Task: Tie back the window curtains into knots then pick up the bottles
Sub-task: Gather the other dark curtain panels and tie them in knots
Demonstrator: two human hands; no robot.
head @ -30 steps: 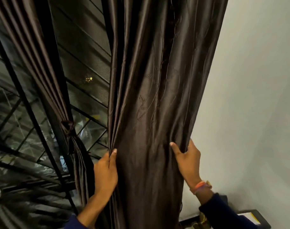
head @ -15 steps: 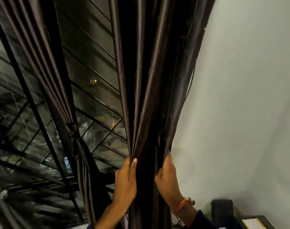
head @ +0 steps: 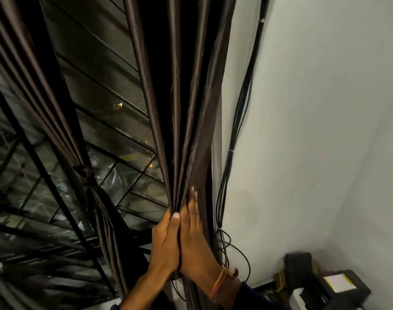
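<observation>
Two bare hands are meeting low in the middle of the view, pressed side by side around a gathered curtain. The left hand (head: 166, 240) is gripping the bunched folds, its thumb lying upward along the pleats. The right hand (head: 196, 240), wearing an orange thread band (head: 218, 285) at the wrist, is wrapping round the same bundle from the wall side, its fingers (head: 192, 198) reaching up over the cloth.

The thing being held is the dark brown satin curtain panel (head: 182, 108), hanging at the right edge of the window, just beside the pale grey wall (head: 325, 130). Above the hands it is drawn into long, narrow, shiny pleats that are fanning wider toward the top. It is not yet knotted.

The likely risk: the slick fabric could be slipping out of the grip as the bundle is looped, letting the pleats spread again. A bundle of thin black cables (head: 235, 130) is running down the wall right beside the curtain, with loose loops hanging next to the right wrist; these could be getting caught in the knot or pulled.

Further left, a second brown curtain panel (head: 34, 86) is already tied in a tight knot (head: 85, 175) against the dark window glass with its black metal grille (head: 97, 104). At the lower right corner, black electronic boxes (head: 345, 287) are sitting below the wall. No bottles are in view.
</observation>
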